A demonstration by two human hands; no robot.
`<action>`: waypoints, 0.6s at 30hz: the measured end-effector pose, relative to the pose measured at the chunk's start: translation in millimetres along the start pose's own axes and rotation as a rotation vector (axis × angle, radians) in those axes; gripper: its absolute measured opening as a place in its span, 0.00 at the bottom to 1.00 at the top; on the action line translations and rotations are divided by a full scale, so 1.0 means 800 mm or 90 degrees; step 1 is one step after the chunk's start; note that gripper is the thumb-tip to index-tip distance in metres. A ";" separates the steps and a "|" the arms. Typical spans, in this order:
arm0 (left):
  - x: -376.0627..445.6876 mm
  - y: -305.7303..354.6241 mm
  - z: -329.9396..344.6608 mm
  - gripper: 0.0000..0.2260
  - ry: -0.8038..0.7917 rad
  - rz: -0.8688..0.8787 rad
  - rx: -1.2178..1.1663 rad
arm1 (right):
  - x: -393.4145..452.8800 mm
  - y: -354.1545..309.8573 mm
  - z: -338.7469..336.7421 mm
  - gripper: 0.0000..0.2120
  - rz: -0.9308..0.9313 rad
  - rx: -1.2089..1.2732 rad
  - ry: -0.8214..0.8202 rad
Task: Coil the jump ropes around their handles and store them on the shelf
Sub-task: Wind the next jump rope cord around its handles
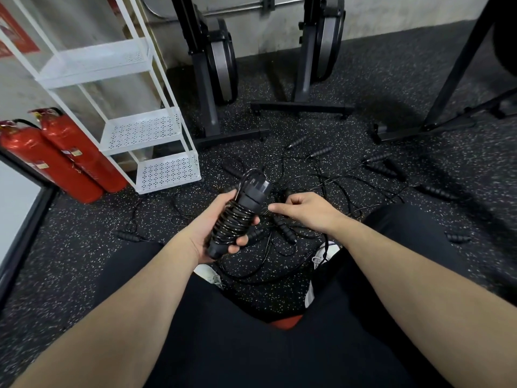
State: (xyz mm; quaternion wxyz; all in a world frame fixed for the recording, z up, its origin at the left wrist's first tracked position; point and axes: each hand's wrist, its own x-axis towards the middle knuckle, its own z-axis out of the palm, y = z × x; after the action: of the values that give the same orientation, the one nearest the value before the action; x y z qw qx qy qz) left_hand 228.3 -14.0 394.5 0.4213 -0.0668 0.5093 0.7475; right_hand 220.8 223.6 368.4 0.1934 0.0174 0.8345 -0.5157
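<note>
Holding coiled handles in left hand | right hand pinching cord, barely visible | loose ropes blurred

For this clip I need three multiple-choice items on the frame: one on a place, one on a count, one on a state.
1. Where does the white shelf stand?
A. left of the person, beside the fire extinguishers
B. behind the rowing machines
C. on the person's right

2. How many red fire extinguishers show?
A. one
B. two
C. four

3. What state is the jump rope in the left hand in?
A. hanging loose
B. coiled around its handles
C. lying on the shelf

Answers:
1 A: the shelf stands at the left, next to the extinguishers.
2 B: two red cylinders lean side by side.
3 B: cord wraps the gripped handles, while the right hand pinches the cord's end.
</note>
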 end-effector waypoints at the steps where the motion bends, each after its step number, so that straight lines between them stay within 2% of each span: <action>1: -0.001 0.000 0.002 0.26 -0.002 -0.013 0.032 | 0.002 0.001 0.001 0.25 0.007 0.002 0.005; 4: -0.003 -0.001 0.009 0.29 -0.007 -0.069 0.139 | 0.004 0.005 0.003 0.23 0.016 0.015 -0.011; 7: -0.003 -0.001 0.015 0.31 -0.010 -0.127 0.216 | 0.012 0.012 0.006 0.17 0.039 0.069 -0.042; 12: 0.012 -0.005 0.012 0.23 -0.021 -0.123 0.352 | 0.016 0.015 0.002 0.08 0.060 0.088 -0.088; 14: 0.017 -0.009 0.010 0.26 -0.006 -0.114 0.470 | 0.015 0.013 -0.002 0.14 0.058 0.083 -0.100; 18: 0.025 -0.015 0.018 0.14 -0.002 -0.096 0.646 | 0.008 0.009 -0.002 0.17 0.051 0.097 -0.116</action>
State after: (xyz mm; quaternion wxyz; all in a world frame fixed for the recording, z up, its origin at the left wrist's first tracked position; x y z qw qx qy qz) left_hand 228.5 10.8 382.4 0.4542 0.1106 0.8012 0.3735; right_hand 215.8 227.1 361.1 0.2873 0.0186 0.7704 -0.5689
